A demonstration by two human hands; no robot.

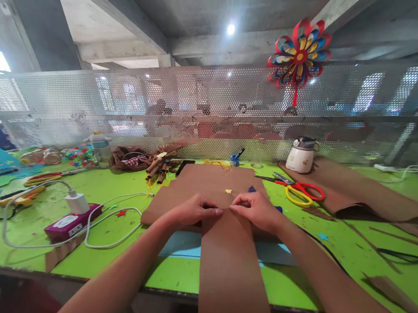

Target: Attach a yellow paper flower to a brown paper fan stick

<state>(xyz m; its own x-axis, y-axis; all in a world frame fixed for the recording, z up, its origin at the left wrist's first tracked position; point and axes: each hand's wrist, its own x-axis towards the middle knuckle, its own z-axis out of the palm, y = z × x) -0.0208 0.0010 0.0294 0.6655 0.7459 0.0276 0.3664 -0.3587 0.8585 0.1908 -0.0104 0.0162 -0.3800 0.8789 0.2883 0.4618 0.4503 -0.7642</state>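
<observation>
Both hands, left (194, 209) and right (257, 211), pinch the far end of the brown strip (234, 276) (its length runs back toward the person), fingertips nearly touching.

Looks like a craft workshop — green worktable (113, 190) littered with paper scraps, scissors (298, 190), brown sheets (361, 190), a paper pinwheel (300, 53) on the mesh divider (162, 105), bare concrete ceiling.
</observation>
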